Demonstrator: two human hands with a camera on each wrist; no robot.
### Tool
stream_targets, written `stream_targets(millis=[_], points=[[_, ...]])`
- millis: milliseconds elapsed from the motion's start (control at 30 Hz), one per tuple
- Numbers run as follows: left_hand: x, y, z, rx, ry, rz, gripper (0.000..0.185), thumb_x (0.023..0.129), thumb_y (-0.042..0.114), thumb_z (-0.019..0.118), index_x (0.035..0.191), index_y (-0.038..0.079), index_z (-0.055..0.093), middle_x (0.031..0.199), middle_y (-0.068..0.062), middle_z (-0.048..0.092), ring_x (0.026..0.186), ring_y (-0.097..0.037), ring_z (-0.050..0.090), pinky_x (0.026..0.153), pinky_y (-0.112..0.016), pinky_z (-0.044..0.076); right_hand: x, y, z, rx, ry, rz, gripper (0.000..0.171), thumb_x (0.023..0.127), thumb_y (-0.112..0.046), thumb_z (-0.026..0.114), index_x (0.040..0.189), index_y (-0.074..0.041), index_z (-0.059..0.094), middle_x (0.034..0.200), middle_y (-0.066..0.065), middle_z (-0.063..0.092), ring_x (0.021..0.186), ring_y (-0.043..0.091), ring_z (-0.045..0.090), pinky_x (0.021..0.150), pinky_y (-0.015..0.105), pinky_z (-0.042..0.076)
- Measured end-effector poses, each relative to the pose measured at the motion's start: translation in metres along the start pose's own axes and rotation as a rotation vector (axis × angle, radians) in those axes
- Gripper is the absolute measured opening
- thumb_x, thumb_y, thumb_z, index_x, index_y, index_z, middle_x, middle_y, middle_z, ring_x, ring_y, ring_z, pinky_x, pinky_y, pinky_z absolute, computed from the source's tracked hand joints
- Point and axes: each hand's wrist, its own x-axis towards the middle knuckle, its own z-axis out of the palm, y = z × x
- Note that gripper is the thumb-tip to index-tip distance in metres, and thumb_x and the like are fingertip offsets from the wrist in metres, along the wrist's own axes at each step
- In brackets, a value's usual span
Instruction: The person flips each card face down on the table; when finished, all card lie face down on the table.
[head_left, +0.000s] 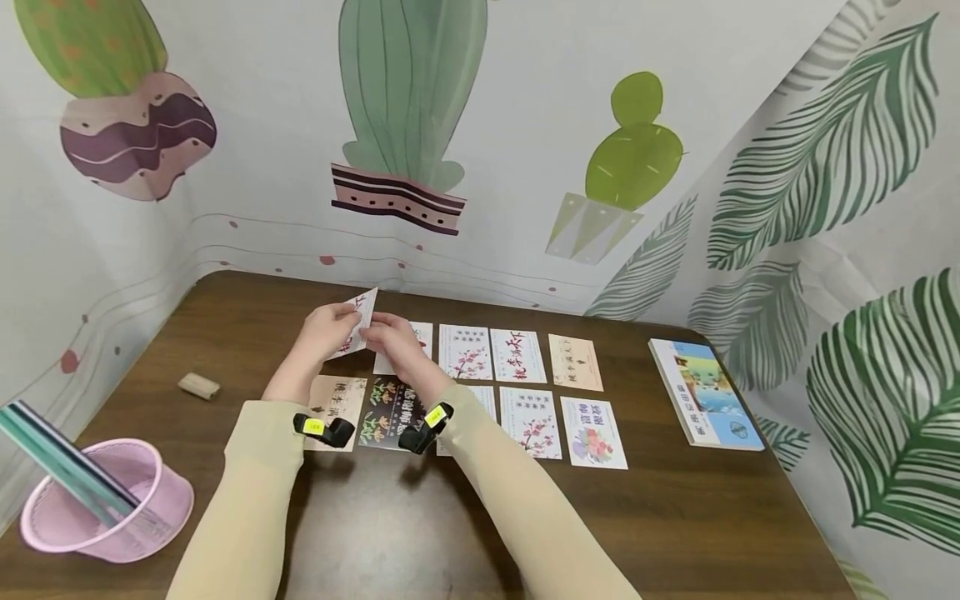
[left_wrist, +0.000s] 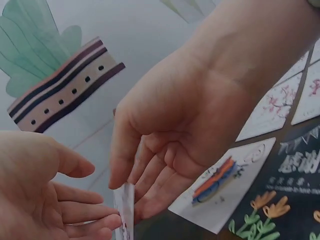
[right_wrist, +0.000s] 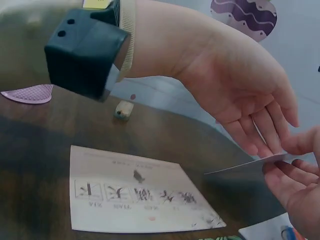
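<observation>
Centre of frame: I see my left hand [head_left: 324, 331] and right hand [head_left: 393, 340], fingers grasping one thin glossy paper card [head_left: 358, 325], raised above the dark wooden bench [head_left: 675, 517]. Flat rectangular cards [head_left: 517, 356] bearing red Chinese calligraphy lie beyond; characters unreadable.

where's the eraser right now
In the head view the eraser lies on the table's left side, between the pink basket and the cards.
</observation>
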Motion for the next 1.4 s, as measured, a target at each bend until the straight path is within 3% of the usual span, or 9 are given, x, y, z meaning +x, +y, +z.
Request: stream_targets(millis=[200, 400, 567, 800, 900, 1000, 1133, 1267, 1400], points=[[-0.004, 0.013, -0.005, 0.019, 0.072, 0.050, 0.049, 0.102, 0.023, 0.046, 0.138, -0.010, 0.047, 0.140, -0.030, 0.049, 0.127, -0.041, 0.050, 0.103, -0.050, 0.046, 0.000, -0.011, 0.002, 0.075, -0.025, -0.022, 0.051, 0.091, 0.001, 0.057, 0.139, 0.010, 0.044, 0.135, 0.026, 0.055, 0.122, 0.032, 0.058, 0.104, 0.036, 0.050], [-0.002, 0.012, -0.007, 0.074, 0.186, 0.071, 0.051, 0.096, 0.031, 0.060, 0.129, -0.008, 0.059, 0.127, -0.029, 0.060, 0.122, -0.043, 0.053, 0.100, -0.052, 0.047, -0.002, -0.014, 0.001, 0.128, -0.083, -0.030, 0.047, 0.094, 0.002, 0.053, 0.139, 0.011, 0.044, 0.136, 0.029, 0.053, 0.123, 0.034, 0.057, 0.105, 0.036, 0.048], [0.002, 0.007, -0.007, -0.051, 0.192, 0.037, 0.056, 0.089, 0.032, 0.070, 0.129, -0.006, 0.060, 0.124, -0.026, 0.064, 0.113, -0.038, 0.062, 0.095, -0.046, 0.053, -0.005, -0.015, -0.001, 0.152, -0.111, -0.035, 0.046, 0.095, 0.002, 0.052, 0.140, 0.010, 0.043, 0.139, 0.030, 0.051, 0.126, 0.036, 0.055, 0.108, 0.037, 0.046], [0.002, 0.001, -0.013, -0.268, 0.093, 0.012, 0.052, 0.096, 0.022, 0.060, 0.139, -0.006, 0.049, 0.138, -0.025, 0.053, 0.112, -0.026, 0.061, 0.085, -0.017, 0.056, -0.005, -0.013, -0.006, 0.173, -0.136, -0.039, 0.049, 0.096, 0.003, 0.048, 0.143, 0.007, 0.039, 0.142, 0.028, 0.049, 0.131, 0.036, 0.051, 0.111, 0.038, 0.044], [0.001, -0.003, -0.015, -0.327, 0.117, 0.007, 0.050, 0.098, 0.018, 0.055, 0.139, -0.009, 0.047, 0.134, -0.027, 0.053, 0.093, -0.010, 0.064, 0.074, -0.008, 0.053, -0.003, -0.012, -0.006, 0.171, -0.134, -0.039, 0.050, 0.095, 0.003, 0.050, 0.143, 0.007, 0.039, 0.141, 0.028, 0.050, 0.130, 0.035, 0.052, 0.109, 0.037, 0.045], [0.003, -0.008, -0.016, -0.349, 0.157, -0.011, 0.047, 0.098, 0.014, 0.051, 0.138, -0.011, 0.047, 0.131, -0.028, 0.053, 0.078, 0.004, 0.055, 0.067, -0.006, 0.049, -0.002, -0.010, -0.005, 0.164, -0.125, -0.037, 0.049, 0.094, 0.003, 0.052, 0.142, 0.007, 0.041, 0.140, 0.028, 0.051, 0.130, 0.035, 0.052, 0.109, 0.037, 0.045], [0.005, -0.016, -0.015, -0.314, 0.193, -0.058, 0.047, 0.099, 0.014, 0.047, 0.139, -0.010, 0.047, 0.135, -0.027, 0.053, 0.091, -0.008, 0.056, 0.074, -0.010, 0.047, -0.002, -0.005, -0.005, 0.139, -0.113, -0.023, 0.049, 0.093, 0.003, 0.054, 0.141, 0.005, 0.043, 0.139, 0.026, 0.053, 0.130, 0.034, 0.052, 0.109, 0.036, 0.045], [0.008, -0.026, -0.013, -0.284, 0.224, -0.112, 0.047, 0.099, 0.013, 0.044, 0.140, -0.009, 0.045, 0.140, -0.027, 0.049, 0.117, -0.028, 0.053, 0.096, -0.029, 0.050, -0.003, 0.002, -0.006, 0.114, -0.106, 0.011, 0.051, 0.092, 0.002, 0.057, 0.141, 0.004, 0.044, 0.138, 0.023, 0.055, 0.129, 0.032, 0.053, 0.107, 0.033, 0.047], [0.011, -0.037, -0.011, -0.267, 0.251, -0.159, 0.047, 0.099, 0.011, 0.042, 0.141, -0.010, 0.043, 0.145, -0.029, 0.044, 0.129, -0.036, 0.047, 0.110, -0.044, 0.043, -0.005, 0.007, -0.008, 0.096, -0.112, 0.031, 0.053, 0.092, 0.000, 0.058, 0.143, 0.005, 0.042, 0.140, 0.023, 0.053, 0.130, 0.032, 0.052, 0.107, 0.033, 0.047]])
